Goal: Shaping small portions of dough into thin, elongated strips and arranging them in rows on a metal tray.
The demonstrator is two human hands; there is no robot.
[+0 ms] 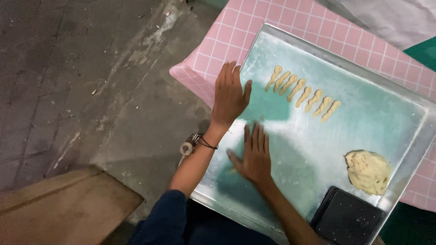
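2 hands flat on a floury metal tray (411,136), 8 dough twists in a row.

The tray sits on a pink checked cloth (254,27). Left hand (230,93) lies at the tray's left edge, fingers open & spread, holding nothing; it has a watch (187,147) & a thin black band on the wrist. Right hand (254,156) is just below it on the tray, fingers open & flat, w/ a bit of dough (232,171) peeking out by the thumb; can't tell if it grips it. 8 small twisted dough sticks (302,93) lie side by side near the tray's top, well apart from both hands. 1 big dough lump (369,172) sits in the tray's lower right part. 1 black square thing (347,220) rests at the tray's bottom corner, just below the lump. No labels show.
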